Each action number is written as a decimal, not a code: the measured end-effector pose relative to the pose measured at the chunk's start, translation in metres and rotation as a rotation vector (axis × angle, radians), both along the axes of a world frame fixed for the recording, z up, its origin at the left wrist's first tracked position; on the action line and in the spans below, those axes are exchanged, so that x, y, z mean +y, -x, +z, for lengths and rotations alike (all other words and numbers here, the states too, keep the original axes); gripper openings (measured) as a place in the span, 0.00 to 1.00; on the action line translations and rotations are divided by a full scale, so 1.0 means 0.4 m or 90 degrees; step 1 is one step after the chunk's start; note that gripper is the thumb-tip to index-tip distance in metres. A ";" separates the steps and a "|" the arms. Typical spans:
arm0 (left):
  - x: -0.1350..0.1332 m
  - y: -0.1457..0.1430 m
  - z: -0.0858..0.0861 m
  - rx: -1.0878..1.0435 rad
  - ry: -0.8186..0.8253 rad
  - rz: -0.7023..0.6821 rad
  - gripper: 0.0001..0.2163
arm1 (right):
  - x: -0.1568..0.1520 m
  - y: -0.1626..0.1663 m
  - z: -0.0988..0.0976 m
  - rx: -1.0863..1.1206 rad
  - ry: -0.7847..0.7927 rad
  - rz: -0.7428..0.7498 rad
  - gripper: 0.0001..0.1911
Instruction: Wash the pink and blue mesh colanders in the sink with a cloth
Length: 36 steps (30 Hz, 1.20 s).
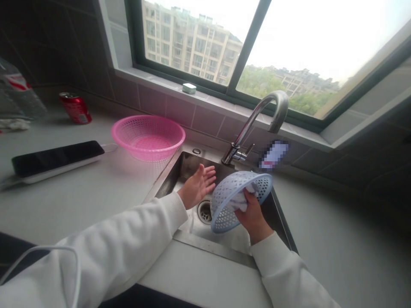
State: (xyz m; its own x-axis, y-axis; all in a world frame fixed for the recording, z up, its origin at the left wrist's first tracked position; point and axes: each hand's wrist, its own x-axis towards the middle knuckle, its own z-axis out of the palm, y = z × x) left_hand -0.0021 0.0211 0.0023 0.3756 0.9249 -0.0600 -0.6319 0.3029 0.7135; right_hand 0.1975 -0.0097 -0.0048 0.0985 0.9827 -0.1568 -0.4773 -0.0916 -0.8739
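Note:
My right hand [252,216] is closed on a pale blue perforated basket [231,192] together with a white cloth [239,201], holding the basket tilted on its side over the steel sink [180,171]. My left hand [197,186] hovers open above the sink, fingers spread, just left of the basket and holding nothing. The sink drain [204,211] lies below both hands. A curved chrome tap [257,119] rises behind the sink.
A pink perforated basket [148,137] sits on the grey counter left of the sink. A black phone on a white strip [56,160] lies further left, a red can [75,108] behind it. A small box [189,88] rests on the window sill.

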 end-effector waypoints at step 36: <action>-0.048 0.026 0.038 0.519 -0.261 0.121 0.26 | 0.006 -0.020 -0.014 -0.008 -0.012 -0.026 0.22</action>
State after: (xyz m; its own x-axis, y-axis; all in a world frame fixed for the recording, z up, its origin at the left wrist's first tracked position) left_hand -0.0126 0.0020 0.0176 0.2018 0.9736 0.1064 0.0976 -0.1281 0.9869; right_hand 0.2056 -0.0073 -0.0104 0.1402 0.9805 -0.1375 -0.4690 -0.0565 -0.8814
